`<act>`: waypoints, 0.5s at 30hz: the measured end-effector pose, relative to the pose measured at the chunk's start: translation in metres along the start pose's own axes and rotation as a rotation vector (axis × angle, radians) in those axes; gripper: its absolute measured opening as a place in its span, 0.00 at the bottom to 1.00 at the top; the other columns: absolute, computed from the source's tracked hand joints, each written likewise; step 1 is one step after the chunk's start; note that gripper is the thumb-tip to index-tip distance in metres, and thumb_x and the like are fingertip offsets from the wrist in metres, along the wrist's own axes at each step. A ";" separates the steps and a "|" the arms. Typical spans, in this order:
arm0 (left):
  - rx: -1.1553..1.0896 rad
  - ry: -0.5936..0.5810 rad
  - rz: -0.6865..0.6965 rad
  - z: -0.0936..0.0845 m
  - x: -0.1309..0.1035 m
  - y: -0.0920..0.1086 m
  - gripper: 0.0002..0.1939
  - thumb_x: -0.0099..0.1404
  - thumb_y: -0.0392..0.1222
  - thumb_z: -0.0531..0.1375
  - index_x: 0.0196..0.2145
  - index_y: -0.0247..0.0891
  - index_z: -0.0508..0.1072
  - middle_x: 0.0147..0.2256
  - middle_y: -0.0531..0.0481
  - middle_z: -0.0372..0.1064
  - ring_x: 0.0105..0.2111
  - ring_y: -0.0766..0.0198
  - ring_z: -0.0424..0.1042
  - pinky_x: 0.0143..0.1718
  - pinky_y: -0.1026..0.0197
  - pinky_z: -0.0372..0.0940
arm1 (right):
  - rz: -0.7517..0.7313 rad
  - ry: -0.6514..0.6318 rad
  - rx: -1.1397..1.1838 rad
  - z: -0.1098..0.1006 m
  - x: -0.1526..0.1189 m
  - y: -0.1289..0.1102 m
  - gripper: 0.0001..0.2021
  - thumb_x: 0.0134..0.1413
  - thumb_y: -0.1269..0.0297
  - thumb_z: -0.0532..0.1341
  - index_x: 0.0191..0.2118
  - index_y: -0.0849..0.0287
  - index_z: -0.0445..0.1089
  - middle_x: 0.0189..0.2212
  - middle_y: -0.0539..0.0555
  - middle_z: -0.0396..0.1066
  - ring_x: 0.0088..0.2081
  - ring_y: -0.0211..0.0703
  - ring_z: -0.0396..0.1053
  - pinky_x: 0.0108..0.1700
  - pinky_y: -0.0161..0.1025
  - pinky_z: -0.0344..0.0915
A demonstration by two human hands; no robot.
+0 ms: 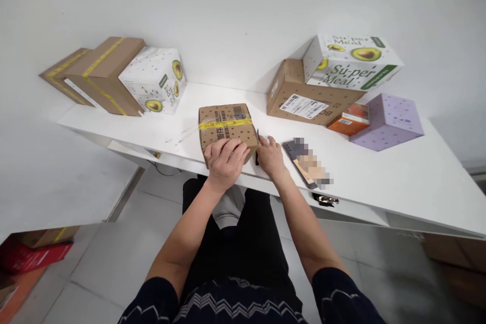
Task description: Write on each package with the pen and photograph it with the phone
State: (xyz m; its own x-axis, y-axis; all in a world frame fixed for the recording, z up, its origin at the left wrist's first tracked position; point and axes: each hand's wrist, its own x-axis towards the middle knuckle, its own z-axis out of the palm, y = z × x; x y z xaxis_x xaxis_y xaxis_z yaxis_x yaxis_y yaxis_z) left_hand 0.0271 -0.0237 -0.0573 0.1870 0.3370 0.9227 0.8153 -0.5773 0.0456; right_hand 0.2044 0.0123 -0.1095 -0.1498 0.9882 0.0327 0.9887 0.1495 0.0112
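Observation:
A small brown cardboard box (212, 134) with yellow tape across its top is at the front edge of the white table. My left hand (227, 161) grips its near side, the fingers bent over the top and the thumb hidden. Just right of the box, my right hand (270, 156) rests low at the tabletop with its fingers curled. Along its left side shows a slim dark utility knife (257, 158), mostly covered by the hand, with its narrow tip pointing away from me. To the right of that hand lies a phone (298, 154), partly pixelated.
Brown taped boxes (104, 73) and a white avocado-print box (152, 78) stand at the back left. At the right, another avocado-print box (353, 63) sits on a labelled carton (304, 104), near an orange box (349, 119) and a lilac box (391, 121). A wall (235, 25) rises behind.

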 end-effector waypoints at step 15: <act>-0.035 -0.010 -0.008 0.002 -0.003 -0.001 0.08 0.65 0.40 0.66 0.42 0.45 0.79 0.38 0.48 0.79 0.43 0.55 0.72 0.47 0.52 0.58 | 0.600 0.032 0.291 0.007 -0.083 0.102 0.46 0.48 0.40 0.65 0.69 0.56 0.54 0.66 0.72 0.53 0.63 0.76 0.53 0.57 0.69 0.57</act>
State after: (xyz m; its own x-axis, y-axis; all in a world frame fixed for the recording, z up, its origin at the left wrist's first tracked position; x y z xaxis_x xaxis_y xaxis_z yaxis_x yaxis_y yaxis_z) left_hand 0.0265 -0.0223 -0.0608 0.1863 0.3494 0.9183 0.7970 -0.6002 0.0667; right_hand 0.3178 -0.0542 -0.1184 0.4308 0.9022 -0.0214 0.8615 -0.4182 -0.2881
